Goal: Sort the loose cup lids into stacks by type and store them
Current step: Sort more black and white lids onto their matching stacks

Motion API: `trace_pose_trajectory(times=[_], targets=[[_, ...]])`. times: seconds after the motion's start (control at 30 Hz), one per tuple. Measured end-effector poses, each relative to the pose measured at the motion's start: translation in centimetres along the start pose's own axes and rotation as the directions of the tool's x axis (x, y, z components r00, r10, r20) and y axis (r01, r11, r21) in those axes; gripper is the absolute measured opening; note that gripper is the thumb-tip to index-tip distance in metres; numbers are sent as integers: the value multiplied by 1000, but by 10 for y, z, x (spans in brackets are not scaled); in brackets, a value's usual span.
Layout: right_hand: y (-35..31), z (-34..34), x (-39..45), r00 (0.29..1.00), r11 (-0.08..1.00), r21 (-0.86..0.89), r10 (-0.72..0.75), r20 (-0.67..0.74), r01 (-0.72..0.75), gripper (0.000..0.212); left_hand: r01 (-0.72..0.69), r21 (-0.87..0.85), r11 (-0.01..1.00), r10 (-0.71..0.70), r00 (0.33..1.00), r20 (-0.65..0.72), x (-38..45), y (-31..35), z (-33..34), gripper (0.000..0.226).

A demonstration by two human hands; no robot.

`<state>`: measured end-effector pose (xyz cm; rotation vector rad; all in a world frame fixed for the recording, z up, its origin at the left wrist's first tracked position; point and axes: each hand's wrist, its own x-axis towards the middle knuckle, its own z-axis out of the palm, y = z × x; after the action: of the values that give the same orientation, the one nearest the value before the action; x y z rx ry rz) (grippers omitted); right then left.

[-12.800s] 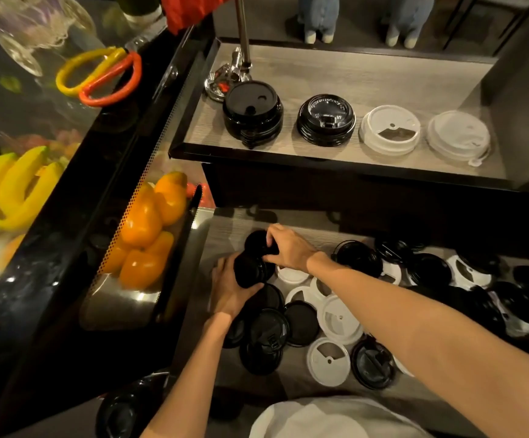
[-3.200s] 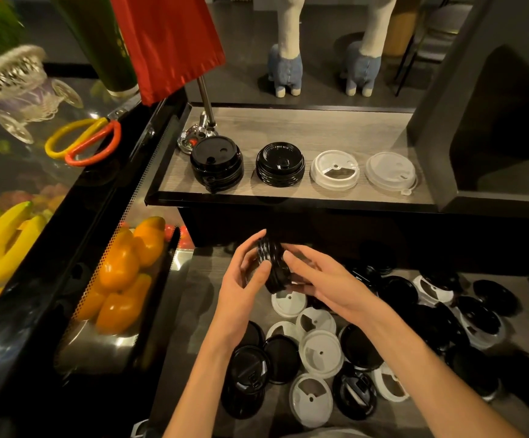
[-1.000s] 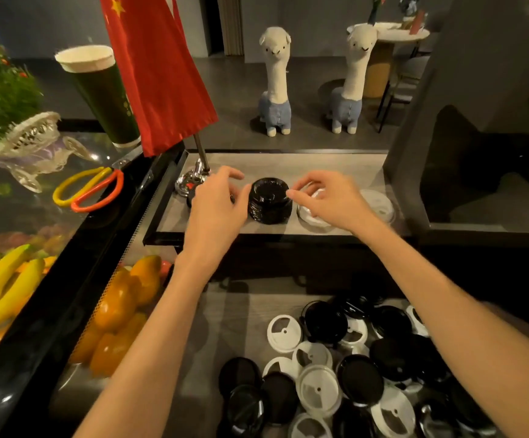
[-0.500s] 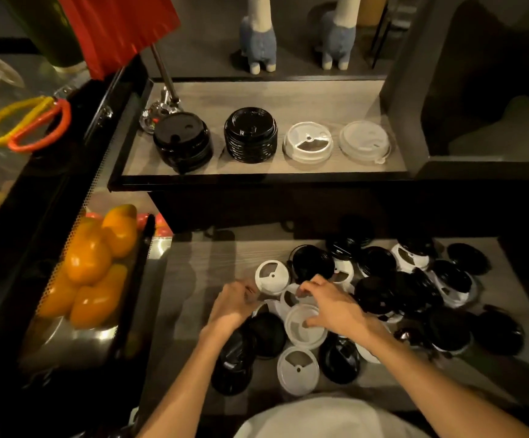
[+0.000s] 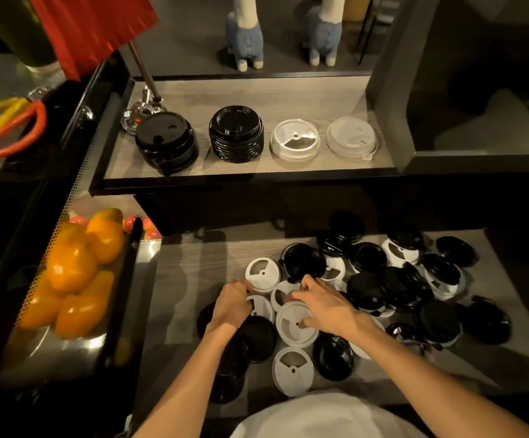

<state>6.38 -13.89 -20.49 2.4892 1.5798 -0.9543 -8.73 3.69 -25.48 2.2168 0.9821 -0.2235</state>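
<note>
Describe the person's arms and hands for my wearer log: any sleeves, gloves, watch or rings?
Both forearms are bare up to the frame's lower edge, with no sleeves showing. The left hand and the right hand wear no gloves, and no watch or bracelet shows at either wrist. No rings are visible, though the dim light and curled fingers hide some detail. A white garment covers the torso at the bottom edge.

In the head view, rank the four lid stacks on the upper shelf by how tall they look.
1. Ridged black stack and smooth black stack: look about alike; unsure which is taller.
2. White open-slot lids.
3. White domed lid: lowest, close to the previous.
</note>
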Motion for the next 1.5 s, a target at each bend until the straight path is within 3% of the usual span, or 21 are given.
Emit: trace_pose_trajectory(times=[0.17,0.3,0.4,0.53,0.67,0.77,0.87,0.93,1.1,1.23,1.5], targets=[[-3,-7,7,1000,1000,14,13,13,-13,58,54,-114,992,-63,995,-76,2,-6,-19,22],[0,-11,11,999,1000,15,10,41,-11,50,118,-410,904,-170,981,-92,-1,-9,-38,14],[1,-16,12,1000,993,121,16,23,-19,40,172,-648,742,-229,973,-5,-11,-4,-49,12],[8,-32,6,995,898,440,30,-90,13,23,147,-877,458,-170,982,75,-30,7,-55,29],[10,-52,-6,978,772,623,10,-211,126,25,193,-971,142,-156,973,170,-36,13,-48,37],[4,-69,-13,968,690,705,30,-250,161,28,221,-975,32,-96,971,217,-42,30,-46,35],[-4,-80,-17,964,636,745,9,-267,200,26,220,-975,39,-41,975,219,-48,47,-47,36],[-9,-83,-15,957,656,720,-11,-290,225,24,199,-979,37,5,980,199,-51,53,-47,41],[-17,-84,-10,944,716,655,-20,-329,243,22,210,-976,-61,16,978,209,-56,62,-49,42],[-26,-91,-11,916,709,643,-13,-400,291,22,241,-964,-113,6,970,242,-57,63,-49,57],[-36,-96,-12,864,785,536,1,-503,311,19,259,-939,-225,50,966,254,-65,76,-53,49]])
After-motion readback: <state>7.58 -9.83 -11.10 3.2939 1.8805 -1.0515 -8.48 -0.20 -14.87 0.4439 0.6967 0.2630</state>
